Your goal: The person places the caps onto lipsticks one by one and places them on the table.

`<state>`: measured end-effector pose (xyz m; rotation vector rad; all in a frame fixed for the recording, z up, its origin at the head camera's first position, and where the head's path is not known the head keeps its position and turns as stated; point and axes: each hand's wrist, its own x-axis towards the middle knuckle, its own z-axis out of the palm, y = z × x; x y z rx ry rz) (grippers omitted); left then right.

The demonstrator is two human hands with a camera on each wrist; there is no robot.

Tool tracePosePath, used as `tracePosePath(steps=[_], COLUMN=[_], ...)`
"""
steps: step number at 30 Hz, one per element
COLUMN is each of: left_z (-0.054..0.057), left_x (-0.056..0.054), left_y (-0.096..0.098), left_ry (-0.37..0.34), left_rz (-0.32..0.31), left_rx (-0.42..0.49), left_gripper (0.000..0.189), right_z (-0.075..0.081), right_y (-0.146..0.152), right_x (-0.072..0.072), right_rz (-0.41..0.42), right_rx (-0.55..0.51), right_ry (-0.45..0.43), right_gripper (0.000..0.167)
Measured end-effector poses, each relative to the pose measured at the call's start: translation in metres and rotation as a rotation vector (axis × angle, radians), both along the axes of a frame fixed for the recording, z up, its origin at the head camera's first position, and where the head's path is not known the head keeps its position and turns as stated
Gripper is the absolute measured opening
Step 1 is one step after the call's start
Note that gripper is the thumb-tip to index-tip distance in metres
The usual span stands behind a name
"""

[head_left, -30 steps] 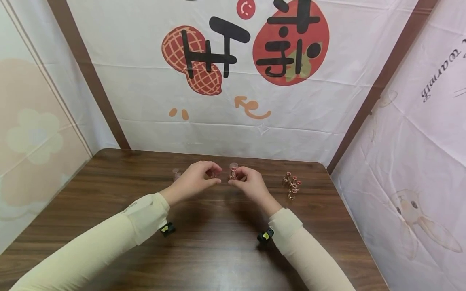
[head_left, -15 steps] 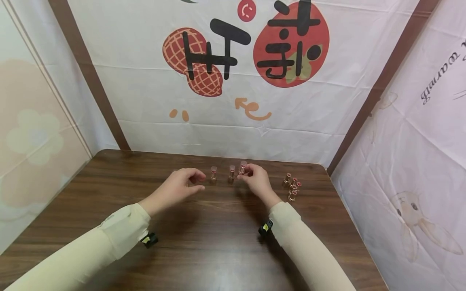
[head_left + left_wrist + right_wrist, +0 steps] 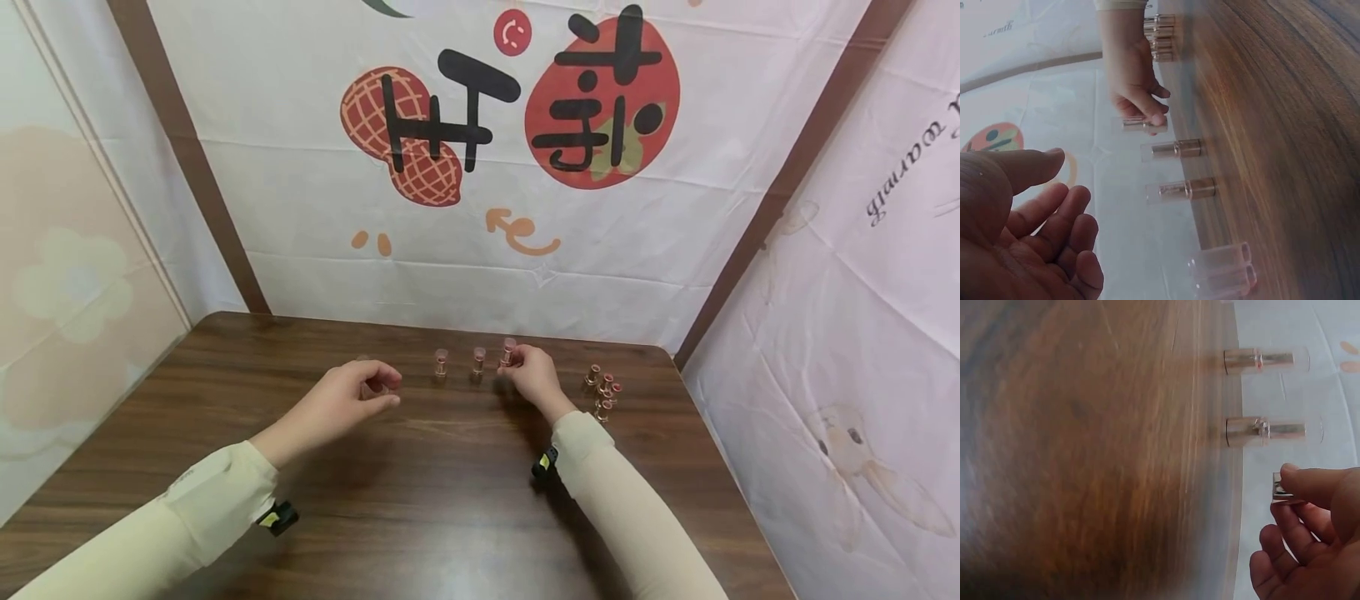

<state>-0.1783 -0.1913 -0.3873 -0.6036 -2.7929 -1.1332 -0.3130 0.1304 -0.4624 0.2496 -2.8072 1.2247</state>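
My right hand (image 3: 534,377) pinches a gold lipstick (image 3: 509,350) with a clear cap between thumb and fingers, close over the back of the table. In the right wrist view, its gold base (image 3: 1282,487) shows beyond the thumb. To its left stand two more capped lipsticks, a middle lipstick (image 3: 478,363) and a left lipstick (image 3: 441,365), upright and apart. My left hand (image 3: 352,398) is left of them, fingers loosely bent and nothing between them. Two clear caps (image 3: 1221,257) stand side by side near it in the left wrist view; in the head view the hand mostly hides them.
Several uncapped lipsticks (image 3: 604,390) with red tips stand in a cluster at the back right. The brown wooden table (image 3: 420,508) ends just behind the row, where a printed white cloth (image 3: 315,287) hangs. Another cloth (image 3: 832,350) hangs along the right side.
My left hand has drawn back leftward and nearer the body, away from the left lipstick. My right hand has shifted right with its capped lipstick, leaving the middle one standing.
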Motion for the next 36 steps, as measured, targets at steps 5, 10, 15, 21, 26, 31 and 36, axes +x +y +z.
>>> tracePosePath(steps=[5, 10, 15, 21, 26, 31, 36], left_z=[-0.004, -0.008, -0.01, -0.008, -0.004, -0.002, -0.007], left_x=[0.002, 0.003, 0.004, 0.001, -0.002, -0.004, -0.006], left_y=[-0.006, -0.012, -0.018, -0.027, -0.035, -0.039, -0.044], left_ry=[-0.023, -0.003, -0.003, 0.013, 0.003, -0.006, -0.022], left_rz=[0.019, 0.031, 0.056, 0.087, 0.117, 0.129, 0.14], left_rx=[0.02, 0.012, -0.008, -0.027, -0.034, -0.031, -0.03], left_gripper=[0.025, 0.022, 0.023, 0.023, 0.025, 0.027, 0.028], right_z=[-0.006, -0.01, -0.014, -0.017, -0.02, -0.017, -0.018], right_y=[0.005, 0.006, 0.006, 0.006, 0.006, 0.006, 0.006], right_x=[-0.006, -0.008, -0.008, -0.008, -0.009, -0.009, -0.005], right_rz=[-0.026, -0.027, -0.027, -0.022, -0.014, -0.017, -0.018], right_rx=[0.023, 0.053, 0.098, 0.102, 0.104, 0.121, 0.139], right_ry=[-0.05, -0.076, -0.091, -0.091, -0.077, -0.077, -0.096], right_gripper=[0.014, 0.014, 0.015, 0.014, 0.013, 0.015, 0.025])
